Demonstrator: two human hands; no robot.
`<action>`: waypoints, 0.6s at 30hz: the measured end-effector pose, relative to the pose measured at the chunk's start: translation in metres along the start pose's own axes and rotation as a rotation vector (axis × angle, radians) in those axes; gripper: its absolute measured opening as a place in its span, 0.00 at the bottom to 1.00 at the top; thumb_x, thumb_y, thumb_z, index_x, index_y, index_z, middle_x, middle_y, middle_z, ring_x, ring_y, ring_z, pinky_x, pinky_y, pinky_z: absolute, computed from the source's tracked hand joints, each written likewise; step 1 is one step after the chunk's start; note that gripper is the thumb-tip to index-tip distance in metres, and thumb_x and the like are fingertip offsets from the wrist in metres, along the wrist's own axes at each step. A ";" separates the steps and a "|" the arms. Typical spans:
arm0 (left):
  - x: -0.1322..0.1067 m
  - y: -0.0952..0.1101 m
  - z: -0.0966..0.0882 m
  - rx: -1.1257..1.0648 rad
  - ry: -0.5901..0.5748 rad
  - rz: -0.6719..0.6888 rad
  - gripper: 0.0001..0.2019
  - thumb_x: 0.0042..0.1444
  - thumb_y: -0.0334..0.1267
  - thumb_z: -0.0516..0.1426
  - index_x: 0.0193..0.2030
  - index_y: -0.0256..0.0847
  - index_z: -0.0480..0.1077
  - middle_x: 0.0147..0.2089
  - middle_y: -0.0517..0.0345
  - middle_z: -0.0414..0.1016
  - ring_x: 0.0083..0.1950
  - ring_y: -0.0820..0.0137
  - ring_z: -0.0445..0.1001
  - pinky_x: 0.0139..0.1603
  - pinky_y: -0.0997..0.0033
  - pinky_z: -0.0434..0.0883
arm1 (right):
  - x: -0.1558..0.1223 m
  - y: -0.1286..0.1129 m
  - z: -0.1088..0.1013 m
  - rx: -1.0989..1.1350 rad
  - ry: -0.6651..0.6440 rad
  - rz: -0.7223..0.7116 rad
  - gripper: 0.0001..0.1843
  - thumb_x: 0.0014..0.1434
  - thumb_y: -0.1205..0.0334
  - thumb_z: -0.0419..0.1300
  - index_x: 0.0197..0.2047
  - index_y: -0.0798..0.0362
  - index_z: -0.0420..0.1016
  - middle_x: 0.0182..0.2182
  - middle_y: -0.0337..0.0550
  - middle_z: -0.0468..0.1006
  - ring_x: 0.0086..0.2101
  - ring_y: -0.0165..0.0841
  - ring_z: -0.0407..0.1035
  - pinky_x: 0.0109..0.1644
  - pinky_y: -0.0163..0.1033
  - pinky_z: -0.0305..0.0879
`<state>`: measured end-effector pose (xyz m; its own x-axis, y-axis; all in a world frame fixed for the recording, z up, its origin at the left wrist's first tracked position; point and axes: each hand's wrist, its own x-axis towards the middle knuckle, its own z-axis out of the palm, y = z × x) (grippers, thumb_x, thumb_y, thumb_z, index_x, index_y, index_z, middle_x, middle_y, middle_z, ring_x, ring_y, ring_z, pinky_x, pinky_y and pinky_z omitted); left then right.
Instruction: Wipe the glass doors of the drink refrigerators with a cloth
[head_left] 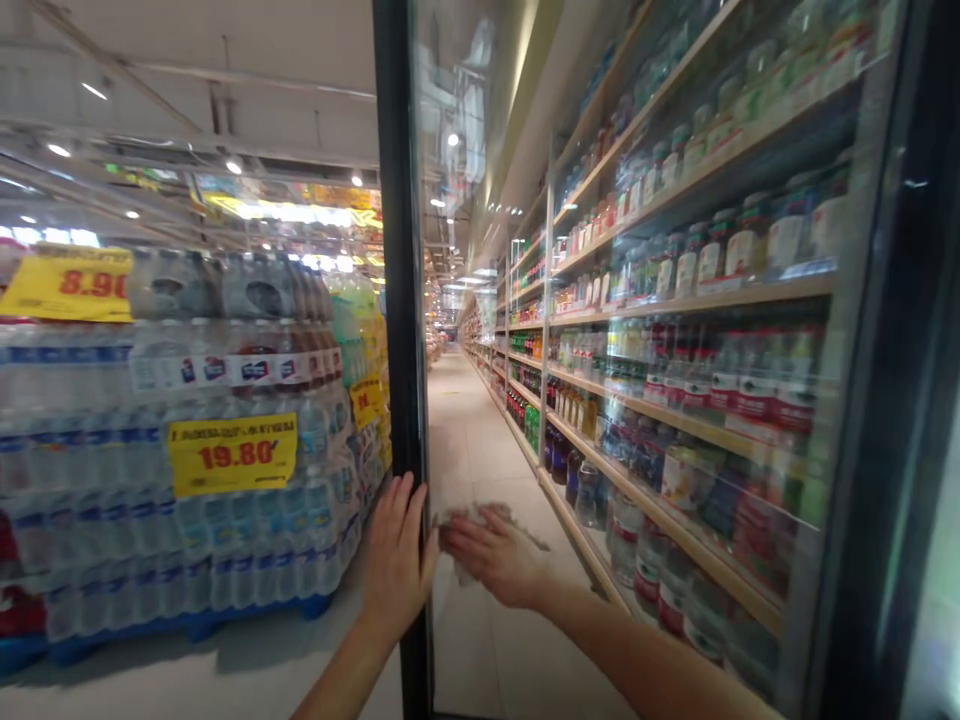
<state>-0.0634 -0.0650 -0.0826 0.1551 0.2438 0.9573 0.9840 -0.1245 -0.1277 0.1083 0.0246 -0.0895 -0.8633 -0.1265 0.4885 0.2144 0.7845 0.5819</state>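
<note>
While open left hand [396, 565] braces door frame [396, 250], right hand [495, 558] presses cloth [454, 519].

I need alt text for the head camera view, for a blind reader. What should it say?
A person's right hand presses a cloth flat against a glass fridge door, while the left hand rests on the door's black frame. Shelves of bottled drinks fill the fridge at right; stacked water packs with yellow price tags stand at left.
</note>
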 end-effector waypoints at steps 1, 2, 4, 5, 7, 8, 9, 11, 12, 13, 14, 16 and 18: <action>0.002 -0.002 -0.001 -0.004 0.006 -0.014 0.31 0.57 0.32 0.51 0.66 0.37 0.44 0.65 0.38 0.53 0.67 0.56 0.50 0.61 0.48 0.59 | 0.013 0.009 -0.004 -0.009 0.026 0.030 0.25 0.62 0.64 0.46 0.62 0.56 0.56 0.63 0.44 0.56 0.64 0.32 0.42 0.66 0.47 0.43; 0.004 -0.003 -0.001 -0.010 0.012 -0.030 0.31 0.57 0.32 0.51 0.66 0.37 0.44 0.65 0.38 0.53 0.67 0.56 0.50 0.61 0.47 0.58 | 0.027 0.018 -0.010 -0.023 0.061 0.073 0.25 0.62 0.64 0.47 0.62 0.55 0.56 0.63 0.44 0.56 0.64 0.33 0.42 0.66 0.49 0.42; 0.008 -0.004 -0.003 -0.025 0.019 -0.060 0.31 0.57 0.32 0.51 0.66 0.38 0.44 0.65 0.38 0.52 0.67 0.56 0.50 0.61 0.46 0.58 | 0.052 0.033 -0.020 -0.054 0.137 0.186 0.25 0.62 0.63 0.47 0.62 0.55 0.56 0.64 0.45 0.54 0.64 0.37 0.41 0.67 0.54 0.38; 0.010 -0.005 -0.003 -0.031 0.022 -0.071 0.31 0.57 0.32 0.51 0.66 0.38 0.44 0.65 0.38 0.52 0.67 0.56 0.50 0.61 0.46 0.57 | 0.059 0.036 -0.023 -0.064 0.162 0.228 0.26 0.61 0.62 0.47 0.63 0.56 0.55 0.64 0.45 0.54 0.64 0.38 0.40 0.66 0.56 0.36; 0.014 -0.005 -0.004 -0.040 0.031 -0.075 0.31 0.57 0.32 0.51 0.66 0.38 0.44 0.65 0.38 0.51 0.67 0.56 0.50 0.62 0.46 0.57 | 0.062 0.032 -0.022 -0.069 0.165 0.222 0.26 0.61 0.63 0.47 0.63 0.58 0.55 0.64 0.46 0.53 0.64 0.39 0.40 0.66 0.56 0.36; 0.016 -0.005 -0.005 -0.039 0.036 -0.071 0.31 0.57 0.32 0.51 0.66 0.38 0.44 0.65 0.39 0.52 0.67 0.56 0.50 0.62 0.47 0.57 | 0.058 0.026 -0.019 -0.065 0.144 0.169 0.26 0.61 0.63 0.47 0.62 0.59 0.56 0.63 0.47 0.55 0.64 0.38 0.41 0.66 0.54 0.38; 0.018 -0.005 -0.005 -0.035 0.040 -0.067 0.31 0.57 0.33 0.51 0.66 0.38 0.44 0.65 0.39 0.52 0.67 0.57 0.50 0.62 0.47 0.58 | 0.053 0.022 -0.017 -0.059 0.114 0.097 0.25 0.61 0.63 0.47 0.61 0.59 0.58 0.63 0.48 0.57 0.64 0.37 0.42 0.66 0.53 0.40; 0.024 -0.006 -0.006 -0.026 0.044 -0.060 0.30 0.57 0.33 0.51 0.66 0.38 0.45 0.65 0.39 0.52 0.67 0.57 0.51 0.61 0.48 0.58 | 0.047 0.020 -0.015 -0.054 0.060 -0.038 0.23 0.62 0.64 0.46 0.59 0.59 0.61 0.61 0.48 0.61 0.63 0.35 0.45 0.66 0.49 0.44; 0.028 -0.007 -0.006 -0.025 0.048 -0.055 0.30 0.57 0.33 0.51 0.66 0.38 0.45 0.65 0.39 0.52 0.67 0.57 0.51 0.62 0.48 0.58 | 0.049 0.025 -0.018 -0.058 0.055 -0.065 0.22 0.62 0.63 0.47 0.58 0.59 0.62 0.60 0.48 0.62 0.63 0.34 0.46 0.66 0.49 0.44; 0.033 -0.008 -0.007 -0.030 0.054 -0.050 0.30 0.57 0.33 0.51 0.66 0.38 0.45 0.65 0.39 0.52 0.67 0.57 0.50 0.62 0.48 0.58 | 0.054 0.033 -0.024 -0.068 0.071 -0.052 0.23 0.61 0.63 0.47 0.59 0.58 0.61 0.60 0.48 0.61 0.63 0.34 0.46 0.66 0.50 0.43; 0.039 -0.008 -0.007 -0.040 0.062 -0.044 0.30 0.57 0.33 0.51 0.66 0.39 0.45 0.66 0.39 0.51 0.67 0.57 0.50 0.62 0.48 0.57 | 0.062 0.045 -0.034 -0.083 0.104 -0.001 0.23 0.61 0.63 0.47 0.59 0.58 0.60 0.61 0.48 0.60 0.63 0.35 0.46 0.66 0.52 0.41; 0.053 -0.007 -0.008 -0.067 0.082 -0.036 0.31 0.57 0.33 0.50 0.66 0.39 0.44 0.67 0.40 0.50 0.68 0.57 0.49 0.63 0.47 0.56 | 0.083 0.071 -0.056 -0.117 0.188 0.150 0.25 0.61 0.63 0.48 0.61 0.57 0.58 0.62 0.48 0.58 0.63 0.37 0.44 0.66 0.55 0.35; 0.067 -0.005 -0.007 -0.090 0.105 -0.036 0.31 0.57 0.34 0.50 0.66 0.40 0.44 0.67 0.41 0.49 0.68 0.58 0.48 0.63 0.47 0.55 | 0.099 0.091 -0.075 -0.146 0.242 0.271 0.26 0.60 0.64 0.48 0.62 0.56 0.56 0.63 0.47 0.55 0.64 0.39 0.42 0.66 0.58 0.31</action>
<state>-0.0589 -0.0553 -0.0162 0.1056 0.1483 0.9833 0.9761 -0.2042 -0.0740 0.0765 0.0380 0.0601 -0.6376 -0.0795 0.7662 0.4977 0.7167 0.4885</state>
